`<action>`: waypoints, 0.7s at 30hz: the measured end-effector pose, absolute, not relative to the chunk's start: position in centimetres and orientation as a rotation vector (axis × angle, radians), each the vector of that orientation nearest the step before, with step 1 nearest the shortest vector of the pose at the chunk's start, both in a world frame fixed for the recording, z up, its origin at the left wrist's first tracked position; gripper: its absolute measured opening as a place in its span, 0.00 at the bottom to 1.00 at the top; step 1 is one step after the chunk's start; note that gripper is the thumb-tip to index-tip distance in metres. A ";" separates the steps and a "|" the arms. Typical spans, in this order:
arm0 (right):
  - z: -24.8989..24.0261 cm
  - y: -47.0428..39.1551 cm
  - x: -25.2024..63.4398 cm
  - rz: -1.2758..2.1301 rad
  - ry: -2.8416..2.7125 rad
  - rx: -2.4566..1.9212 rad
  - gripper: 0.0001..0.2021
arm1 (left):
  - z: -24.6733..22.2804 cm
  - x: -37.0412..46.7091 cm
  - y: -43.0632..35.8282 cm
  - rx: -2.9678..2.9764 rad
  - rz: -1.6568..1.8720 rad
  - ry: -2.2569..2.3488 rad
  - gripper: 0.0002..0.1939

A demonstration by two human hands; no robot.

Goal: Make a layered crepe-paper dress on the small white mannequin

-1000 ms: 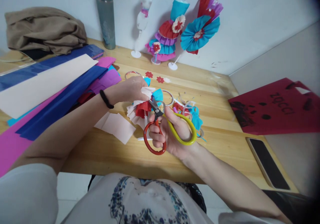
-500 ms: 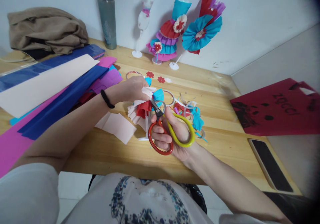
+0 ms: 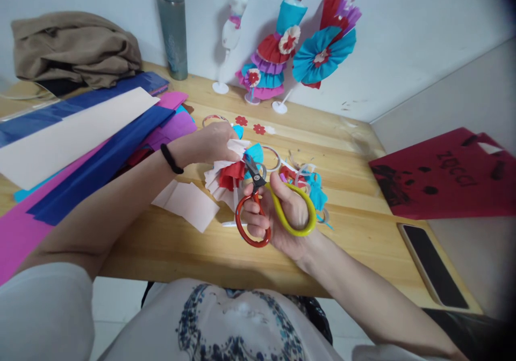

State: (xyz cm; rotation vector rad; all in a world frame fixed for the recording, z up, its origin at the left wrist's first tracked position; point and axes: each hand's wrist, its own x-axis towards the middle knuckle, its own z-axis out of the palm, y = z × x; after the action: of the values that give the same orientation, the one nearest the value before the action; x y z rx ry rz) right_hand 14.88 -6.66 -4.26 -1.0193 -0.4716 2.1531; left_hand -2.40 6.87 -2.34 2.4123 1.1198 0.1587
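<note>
My right hand (image 3: 278,213) grips scissors (image 3: 255,181) with one red and one yellow handle loop, its thumb in the yellow loop and fingers in the red one. Their dark blades are parted and reach up to a pale crepe paper piece (image 3: 238,147). Pinched in my left hand (image 3: 215,143), that piece sits at the side of a small paper dress (image 3: 231,175) in white, red and blue. A white stand under the dress is partly hidden by my right hand. A folded pale paper sheet (image 3: 189,205) lies just left of it.
Coloured crepe sheets (image 3: 100,159) lie at the left, before a brown cloth (image 3: 72,46) and a bottle (image 3: 172,33). Mannequins, two in paper dresses (image 3: 271,62), stand along the wall. Tape rolls and scraps (image 3: 316,189) lie right of my hands; a red bag (image 3: 439,175) and phone (image 3: 433,264) farther right.
The scissors' handle loops have spread wider apart, and the blades have opened. My left hand keeps its pinch on the pale paper in nearly the same place.
</note>
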 end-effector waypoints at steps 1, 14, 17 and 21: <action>-4.1 -6.7 14.9 2.151 -0.491 -1.016 0.25 | -2.3 -2.4 6.9 2.405 0.162 1.128 0.10; -2.6 -7.5 18.9 1.920 -1.667 -1.075 0.20 | -1.9 -2.4 6.6 2.425 0.135 1.140 0.09; -2.2 -7.8 19.0 1.561 -2.419 -1.062 0.16 | -1.6 -2.2 6.5 2.432 0.079 1.174 0.09; -2.4 -8.3 18.7 1.314 -2.783 -1.165 0.17 | -1.2 -2.0 6.3 2.425 0.022 1.233 0.09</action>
State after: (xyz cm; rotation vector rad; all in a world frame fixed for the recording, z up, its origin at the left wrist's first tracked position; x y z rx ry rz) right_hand 18.73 -8.27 -2.38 -1.1652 -2.7826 1.3137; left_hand -1.97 6.27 -1.23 2.4255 1.2330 0.0221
